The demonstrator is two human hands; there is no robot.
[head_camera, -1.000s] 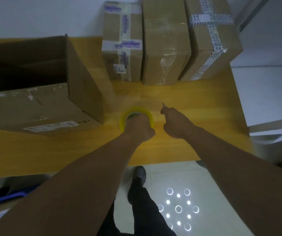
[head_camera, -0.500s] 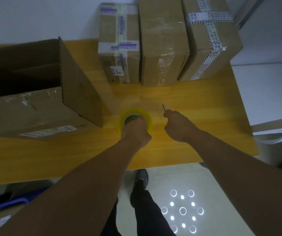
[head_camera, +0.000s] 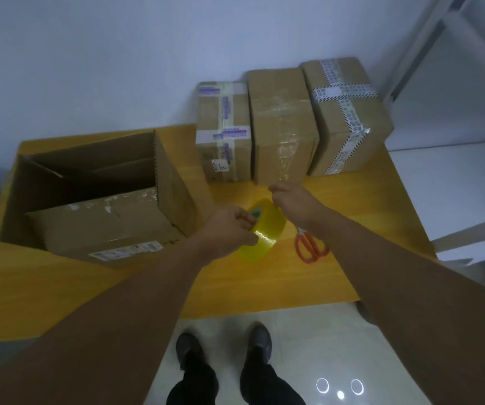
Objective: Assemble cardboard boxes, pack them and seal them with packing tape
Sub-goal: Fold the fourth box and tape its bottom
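A second ago the right hand (head_camera: 292, 201) held the scissors (head_camera: 311, 248) beside the tape roll (head_camera: 267, 233); now the scissors lie on the table (head_camera: 264, 285) at the roll's 4 o'clock and the roll is tilted up. Sealing looks about to begin. The left hand (head_camera: 226, 229) is curled round the roll, and the right hand pinches what seems to be the tape's free end. The open box (head_camera: 95, 185) waits at 9 o'clock, with three sealed boxes (head_camera: 282, 127) at 12
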